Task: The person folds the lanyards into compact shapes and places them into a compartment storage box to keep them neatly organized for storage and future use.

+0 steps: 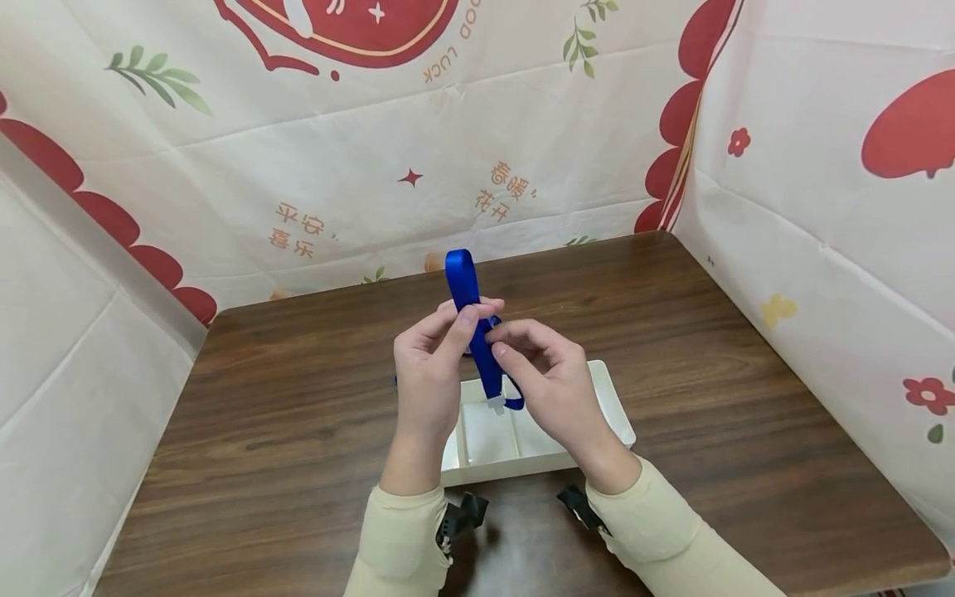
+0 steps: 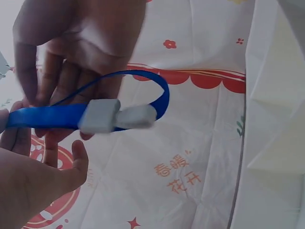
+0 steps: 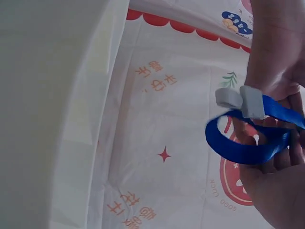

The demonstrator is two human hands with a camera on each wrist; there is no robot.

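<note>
A blue lanyard (image 1: 464, 278) is held up above the table in both hands, folded into a loop at its top. My left hand (image 1: 431, 356) pinches the flat strap between thumb and fingers. Lower on the strap, my right hand (image 1: 561, 385) pinches it at the edge with thumb and forefinger. A white plastic clip (image 2: 101, 116) hangs at the strap's lower end, beside a loose curl of ribbon (image 3: 238, 150). Part of the strap is hidden behind the fingers.
Beneath the hands, a white divided tray (image 1: 515, 468) sits on the dark wooden table (image 1: 298, 414). Printed cloth (image 1: 358, 149) hangs at the back and both sides. Black wrist devices (image 1: 464, 516) stick out from the pale sleeves (image 1: 403, 535).
</note>
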